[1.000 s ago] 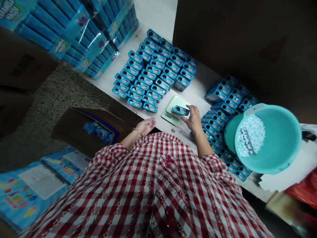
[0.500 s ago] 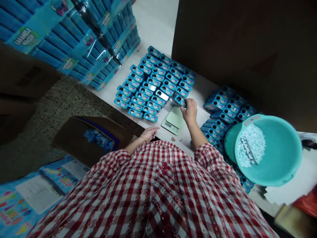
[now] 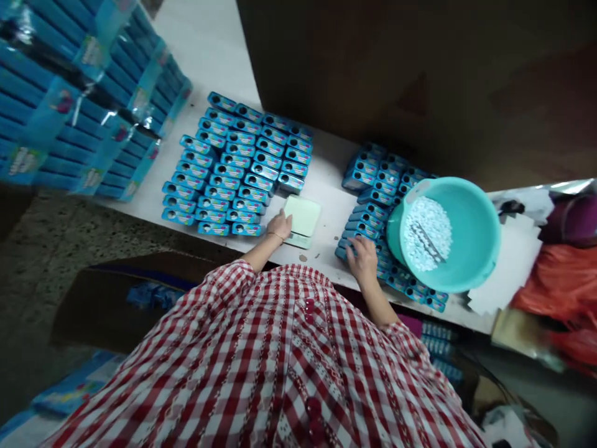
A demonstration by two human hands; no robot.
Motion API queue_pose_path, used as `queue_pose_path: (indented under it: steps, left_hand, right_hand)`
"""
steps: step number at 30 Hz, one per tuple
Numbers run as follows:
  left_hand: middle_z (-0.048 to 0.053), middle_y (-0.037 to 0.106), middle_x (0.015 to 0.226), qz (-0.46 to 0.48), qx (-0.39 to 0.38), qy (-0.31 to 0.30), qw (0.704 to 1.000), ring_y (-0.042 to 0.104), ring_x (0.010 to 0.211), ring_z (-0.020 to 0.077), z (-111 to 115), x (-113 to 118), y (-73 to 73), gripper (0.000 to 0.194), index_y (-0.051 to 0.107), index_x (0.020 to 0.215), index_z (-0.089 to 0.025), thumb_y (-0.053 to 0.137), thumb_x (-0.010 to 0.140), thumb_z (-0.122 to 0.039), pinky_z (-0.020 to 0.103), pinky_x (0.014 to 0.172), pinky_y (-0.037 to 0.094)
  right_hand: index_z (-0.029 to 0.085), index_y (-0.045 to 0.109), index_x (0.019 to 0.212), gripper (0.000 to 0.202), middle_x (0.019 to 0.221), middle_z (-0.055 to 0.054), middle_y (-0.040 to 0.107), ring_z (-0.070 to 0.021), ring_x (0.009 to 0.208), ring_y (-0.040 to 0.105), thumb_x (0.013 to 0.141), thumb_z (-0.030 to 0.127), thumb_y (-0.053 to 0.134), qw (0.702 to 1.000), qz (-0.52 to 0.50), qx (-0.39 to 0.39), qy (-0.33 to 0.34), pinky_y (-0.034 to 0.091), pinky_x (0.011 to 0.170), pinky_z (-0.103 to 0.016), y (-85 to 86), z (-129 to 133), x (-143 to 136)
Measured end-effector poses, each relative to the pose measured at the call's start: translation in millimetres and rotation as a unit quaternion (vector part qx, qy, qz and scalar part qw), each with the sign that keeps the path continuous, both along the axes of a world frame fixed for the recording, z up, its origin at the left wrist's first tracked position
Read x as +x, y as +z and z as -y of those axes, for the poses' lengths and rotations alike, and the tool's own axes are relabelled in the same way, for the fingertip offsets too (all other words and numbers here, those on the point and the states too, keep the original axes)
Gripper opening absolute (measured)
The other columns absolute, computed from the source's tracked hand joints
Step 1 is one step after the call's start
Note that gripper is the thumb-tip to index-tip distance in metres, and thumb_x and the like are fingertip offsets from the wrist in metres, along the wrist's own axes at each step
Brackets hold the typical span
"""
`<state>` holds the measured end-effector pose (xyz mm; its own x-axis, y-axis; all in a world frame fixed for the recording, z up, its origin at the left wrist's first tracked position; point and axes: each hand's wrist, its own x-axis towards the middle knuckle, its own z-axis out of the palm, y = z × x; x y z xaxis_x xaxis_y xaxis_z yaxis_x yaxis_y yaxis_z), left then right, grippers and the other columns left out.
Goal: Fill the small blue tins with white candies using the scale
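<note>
A flat pale green kitchen scale (image 3: 304, 214) lies on the white table in front of me. My left hand (image 3: 280, 227) rests at its left edge, fingers loosely extended and holding nothing. To the right, my right hand (image 3: 364, 256) reaches down onto a group of small blue tins, its bent fingers round a tin (image 3: 344, 244) at the near left edge. The fingers partly cover that tin. Left of the scale, several rows of similar blue tins (image 3: 233, 160) stand upright, each with a dark round spot on top.
A turquoise tub (image 3: 471, 249) with small white-blue pieces and a dark perforated strip stands beside the right tins. Wrapped blue packs (image 3: 93, 124) are stacked at left. A dark brown panel (image 3: 373, 74) rises behind. Red plastic bags (image 3: 555, 286) lie far right. A carton (image 3: 102, 298) sits below left.
My right hand has left a tin at the left group's right edge and moved to the right-hand tins. My left hand has moved forward to the scale. The view has swung right.
</note>
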<state>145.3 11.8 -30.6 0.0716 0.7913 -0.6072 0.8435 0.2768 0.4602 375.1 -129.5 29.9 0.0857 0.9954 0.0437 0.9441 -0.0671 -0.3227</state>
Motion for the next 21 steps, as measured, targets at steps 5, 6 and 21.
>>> queue_pose_path:
  steps: [5, 6, 21]
  left_hand:
    - [0.023, 0.064, 0.110, -0.099, 0.008, -0.093, 0.991, 0.059, 0.105, 0.0311, -7.0, 12.2, -11.4, 0.044, 0.060, 0.115, -0.009, 0.029, 0.093, -0.033, 0.036, 0.084, 0.041]
    - [0.023, 0.065, 0.109, -0.100, 0.012, -0.105, 0.989, 0.060, 0.104, 0.0307, -2.5, 16.1, -12.3, 0.044, 0.060, 0.114, -0.010, 0.030, 0.093, -0.033, 0.036, 0.083, 0.041]
    - [0.014, 0.069, 0.095, 0.084, -0.066, 0.135, 0.985, 0.060, 0.098, 0.0237, 67.1, 48.0, -9.4, 0.025, 0.069, 0.097, -0.010, 0.054, 0.079, -0.018, 0.028, 0.082, 0.041]
  right_hand:
    - [0.023, 0.060, 0.117, 0.033, 0.115, -0.013, 0.058, -0.0278, 0.097, 0.051, 0.084, 0.030, 0.055, 0.989, 0.106, -0.106, -0.004, 0.043, 0.080, -0.040, -9.3, 53.9, 17.4]
    - [0.023, 0.059, 0.119, 0.035, 0.117, -0.014, 0.057, -0.0281, 0.098, 0.050, 0.084, 0.029, 0.055, 0.987, 0.112, -0.115, -0.001, 0.043, 0.080, -0.040, -13.0, 55.6, 18.4]
    - [0.022, 0.062, 0.108, 0.029, 0.126, -0.013, 0.055, -0.0289, 0.108, 0.047, 0.089, 0.019, 0.040, 0.990, 0.090, -0.075, 0.083, 0.038, 0.085, -0.042, -35.6, 59.1, 27.8]
